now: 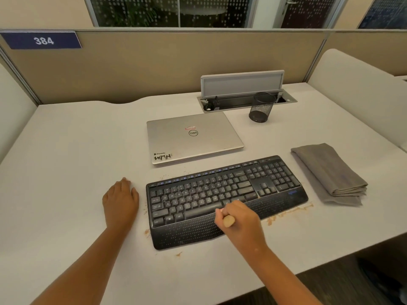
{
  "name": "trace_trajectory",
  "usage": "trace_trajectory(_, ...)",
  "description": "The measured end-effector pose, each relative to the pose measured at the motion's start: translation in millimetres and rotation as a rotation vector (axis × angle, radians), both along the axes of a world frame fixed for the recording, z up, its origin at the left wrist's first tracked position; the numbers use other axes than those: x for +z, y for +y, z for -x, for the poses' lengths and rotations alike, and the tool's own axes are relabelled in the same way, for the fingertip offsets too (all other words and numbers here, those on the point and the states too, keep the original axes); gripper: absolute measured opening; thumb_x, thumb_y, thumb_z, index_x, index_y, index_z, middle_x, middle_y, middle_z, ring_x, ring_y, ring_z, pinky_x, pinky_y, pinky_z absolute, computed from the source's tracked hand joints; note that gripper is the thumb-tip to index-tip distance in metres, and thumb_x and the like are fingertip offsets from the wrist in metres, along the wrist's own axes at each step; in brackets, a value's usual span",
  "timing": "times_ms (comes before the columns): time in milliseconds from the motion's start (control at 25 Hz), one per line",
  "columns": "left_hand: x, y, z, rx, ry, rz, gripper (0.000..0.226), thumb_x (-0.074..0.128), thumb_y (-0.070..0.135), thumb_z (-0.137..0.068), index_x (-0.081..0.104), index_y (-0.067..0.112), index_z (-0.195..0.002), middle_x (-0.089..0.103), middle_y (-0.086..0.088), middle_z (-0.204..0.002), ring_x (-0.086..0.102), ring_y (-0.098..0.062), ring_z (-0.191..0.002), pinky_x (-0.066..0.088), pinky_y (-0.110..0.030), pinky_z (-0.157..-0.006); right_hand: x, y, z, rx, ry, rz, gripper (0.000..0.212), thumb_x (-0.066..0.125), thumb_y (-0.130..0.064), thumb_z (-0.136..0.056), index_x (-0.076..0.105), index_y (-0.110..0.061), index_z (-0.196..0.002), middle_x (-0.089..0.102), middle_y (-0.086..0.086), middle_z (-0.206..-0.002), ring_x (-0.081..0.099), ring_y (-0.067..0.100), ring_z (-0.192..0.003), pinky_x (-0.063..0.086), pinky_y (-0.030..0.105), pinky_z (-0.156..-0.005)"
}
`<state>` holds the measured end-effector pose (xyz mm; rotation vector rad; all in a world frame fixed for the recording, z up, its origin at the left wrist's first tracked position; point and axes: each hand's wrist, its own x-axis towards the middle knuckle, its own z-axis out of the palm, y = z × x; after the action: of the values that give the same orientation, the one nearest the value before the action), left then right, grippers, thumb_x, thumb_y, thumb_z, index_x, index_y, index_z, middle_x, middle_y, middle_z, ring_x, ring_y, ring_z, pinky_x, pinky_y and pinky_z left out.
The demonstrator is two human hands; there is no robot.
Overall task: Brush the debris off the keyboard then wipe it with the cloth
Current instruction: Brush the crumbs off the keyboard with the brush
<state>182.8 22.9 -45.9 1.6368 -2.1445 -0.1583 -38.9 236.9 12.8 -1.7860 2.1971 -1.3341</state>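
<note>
The right hand (239, 216) curls its grip round a pale brush handle (229, 220) over the black keyboard (220, 194) at lower centre. The left hand (120, 201) lies flat, fingers relaxed, on the bench (66, 172) just left. The folded grey cloth (328, 172) lies right of the keyboard.

White desk (66, 150), black keyboard (220, 194) just right of left hand (120, 201) fingers resting flat, brown debris (290, 211) around it, folded grey cloth (328, 172), closed laptop (191, 137), mesh pen cup (262, 107) beyond.
</note>
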Motion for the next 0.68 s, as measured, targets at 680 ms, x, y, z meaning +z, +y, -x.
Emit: trace_trajectory(680,-0.9,0.7,-1.8,-0.002,0.003,0.011,0.029,0.053,0.009,-0.089,0.055,-0.003,-0.115,0.061,-0.024,-0.112,0.054,-0.044,-0.105,0.039,-0.054,-0.09,3.3,-10.2,-54.8,0.622,-0.213,-0.272,0.017,0.055,-0.015,-0.089,0.065,-0.007,-0.1,0.065,0.003,-0.098,0.059,0.009,-0.09,0.05,0.023,-0.082)
